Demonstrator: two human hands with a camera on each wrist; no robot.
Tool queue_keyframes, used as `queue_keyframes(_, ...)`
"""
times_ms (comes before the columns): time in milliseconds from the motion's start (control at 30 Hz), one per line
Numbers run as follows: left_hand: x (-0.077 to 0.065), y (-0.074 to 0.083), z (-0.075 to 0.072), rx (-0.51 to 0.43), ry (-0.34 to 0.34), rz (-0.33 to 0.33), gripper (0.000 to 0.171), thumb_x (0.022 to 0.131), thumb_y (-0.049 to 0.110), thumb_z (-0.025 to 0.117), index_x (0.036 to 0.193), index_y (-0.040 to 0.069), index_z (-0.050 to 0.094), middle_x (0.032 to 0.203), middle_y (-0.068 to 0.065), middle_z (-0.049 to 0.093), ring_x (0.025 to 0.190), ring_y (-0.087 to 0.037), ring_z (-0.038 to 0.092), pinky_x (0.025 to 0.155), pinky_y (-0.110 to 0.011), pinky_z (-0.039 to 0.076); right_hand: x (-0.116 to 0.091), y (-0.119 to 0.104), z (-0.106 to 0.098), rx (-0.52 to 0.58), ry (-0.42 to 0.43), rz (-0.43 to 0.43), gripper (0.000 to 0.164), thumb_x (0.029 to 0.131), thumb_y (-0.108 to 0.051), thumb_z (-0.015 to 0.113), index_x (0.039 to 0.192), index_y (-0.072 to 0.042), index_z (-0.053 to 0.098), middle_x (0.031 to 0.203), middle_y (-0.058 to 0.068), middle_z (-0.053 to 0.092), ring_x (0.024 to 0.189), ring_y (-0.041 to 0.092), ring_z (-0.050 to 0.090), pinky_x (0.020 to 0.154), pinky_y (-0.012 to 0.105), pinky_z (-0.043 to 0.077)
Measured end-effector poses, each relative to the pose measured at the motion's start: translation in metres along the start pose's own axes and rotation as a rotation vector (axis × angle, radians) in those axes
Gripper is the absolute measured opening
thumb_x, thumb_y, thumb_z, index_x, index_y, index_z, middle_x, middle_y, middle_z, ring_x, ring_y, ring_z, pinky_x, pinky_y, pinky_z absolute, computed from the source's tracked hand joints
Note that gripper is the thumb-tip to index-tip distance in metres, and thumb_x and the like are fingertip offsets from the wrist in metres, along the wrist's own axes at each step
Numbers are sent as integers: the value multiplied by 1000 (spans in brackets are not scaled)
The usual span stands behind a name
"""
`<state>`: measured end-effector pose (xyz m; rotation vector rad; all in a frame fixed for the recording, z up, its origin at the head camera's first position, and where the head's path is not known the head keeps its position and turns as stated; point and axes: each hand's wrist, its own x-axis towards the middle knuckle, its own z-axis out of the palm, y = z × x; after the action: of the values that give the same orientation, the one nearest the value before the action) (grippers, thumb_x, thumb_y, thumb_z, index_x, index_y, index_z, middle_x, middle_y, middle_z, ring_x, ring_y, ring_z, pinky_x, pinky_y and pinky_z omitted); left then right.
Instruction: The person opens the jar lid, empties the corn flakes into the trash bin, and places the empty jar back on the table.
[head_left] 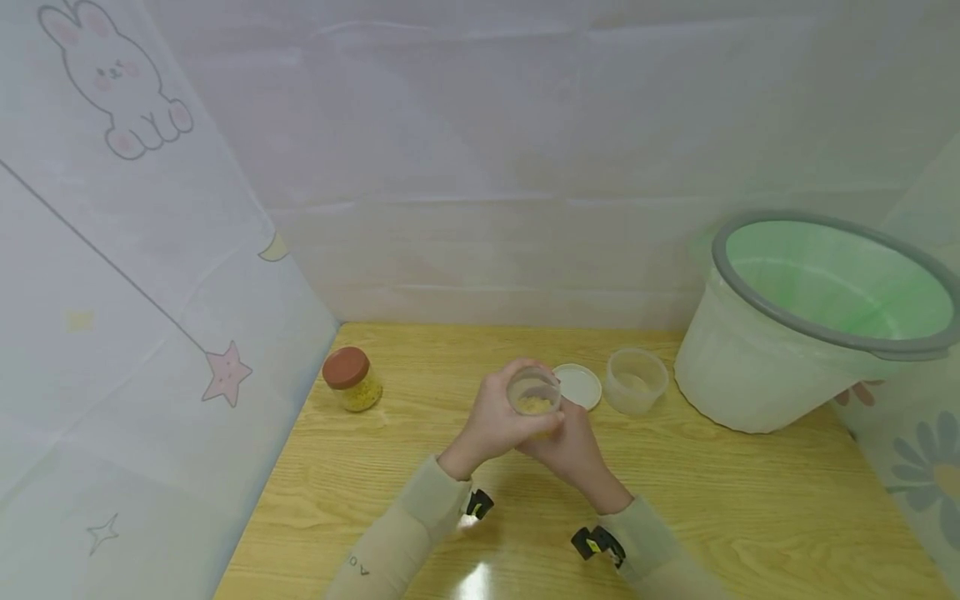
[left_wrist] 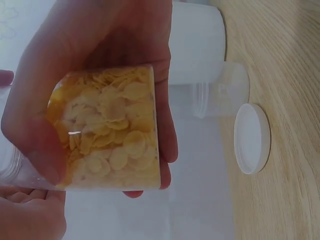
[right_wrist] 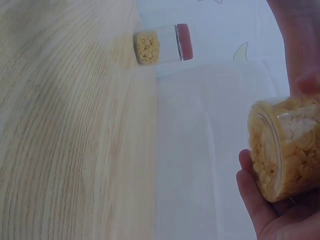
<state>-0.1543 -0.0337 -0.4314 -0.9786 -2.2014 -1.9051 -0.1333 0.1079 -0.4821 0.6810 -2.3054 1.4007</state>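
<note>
A clear plastic jar (head_left: 534, 385) with no lid on it is held up in front of me between both hands. Thin yellow flakes (left_wrist: 112, 127) fill its lower part. My left hand (head_left: 491, 417) grips the upper part, its thumb and fingers round the jar just below the open rim. Lower down, my right hand (head_left: 566, 450) wraps round the body, and its fingers curl near the base in the right wrist view. Behind the hands, a round white lid (head_left: 579, 388) lies on the table.
A second clear tub (head_left: 636, 385), without a lid, stands right of the lid. The large white bucket (head_left: 720, 367) with a grey rim is at the right. At the far left stands a red-lidded jar (head_left: 358, 392) partly filled with yellow pieces. Printed sheets (head_left: 480, 250) enclose the wooden table (head_left: 360, 492).
</note>
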Motion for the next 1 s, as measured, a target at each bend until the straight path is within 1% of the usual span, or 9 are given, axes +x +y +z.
queue_keyframes(133,0,-1,2,17,36,5,44,71,15,81,109,20,59,100,4,64,91,-18,61,77,-40,51,1,-1,1,-6,20,2,46,71,-20,82,109,-6,62,97,-8,64,86,11,60,70,34,51)
queue_keyframes(267,0,3,3,18,67,5,47,69,10,81,110,14,59,98,0,65,88,-21,62,75,-42,51,1,-3,2,1,37,23,43,71,-18,81,108,-6,61,96,-6,64,86,11,60,70,34,51)
queue_keyframes(433,0,25,5,16,111,38,44,69,4,78,109,1,58,95,-14,65,84,-35,62,71,-51,50,3,-4,2,-30,77,31,48,72,-18,79,115,-7,60,96,-4,64,86,13,60,69,35,50)
queue_keyframes(533,1,32,8,34,170,59,43,69,2,78,107,-3,58,93,-17,65,80,-37,62,66,-51,51,5,-3,5,-98,134,28,53,70,-18,80,118,-7,59,93,-2,65,82,14,60,66,35,50)
queue_keyframes(600,2,29,12,56,222,57,43,69,4,78,107,-1,59,92,-14,66,78,-35,62,64,-50,51,6,-2,7,-164,184,32,51,69,-19,80,115,-6,60,89,0,65,78,14,61,63,35,49)
queue_keyframes(667,3,20,17,75,270,50,43,70,7,79,107,2,59,92,-10,66,76,-32,63,62,-47,52,7,-1,9,-217,222,44,46,68,-19,79,108,-5,61,82,1,65,71,13,60,58,33,48)
queue_keyframes(767,4,6,21,102,308,25,45,69,13,81,108,9,60,94,-4,66,77,-27,63,62,-44,52,8,0,12,-269,244,70,39,68,-18,78,101,-5,61,75,0,62,63,13,56,53,32,45)
queue_keyframes(867,5,-2,21,144,298,0,51,68,26,84,110,14,59,97,1,64,83,-22,62,68,-41,52,8,1,12,-262,234,90,37,68,-14,78,100,-6,61,74,-1,61,63,14,56,54,33,46)
queue_keyframes(1000,4,-3,18,196,249,-33,61,67,41,84,115,16,57,104,6,61,94,-19,60,78,-39,49,6,4,11,-254,227,96,39,69,-15,79,102,-7,62,77,-1,63,69,13,58,59,34,48)
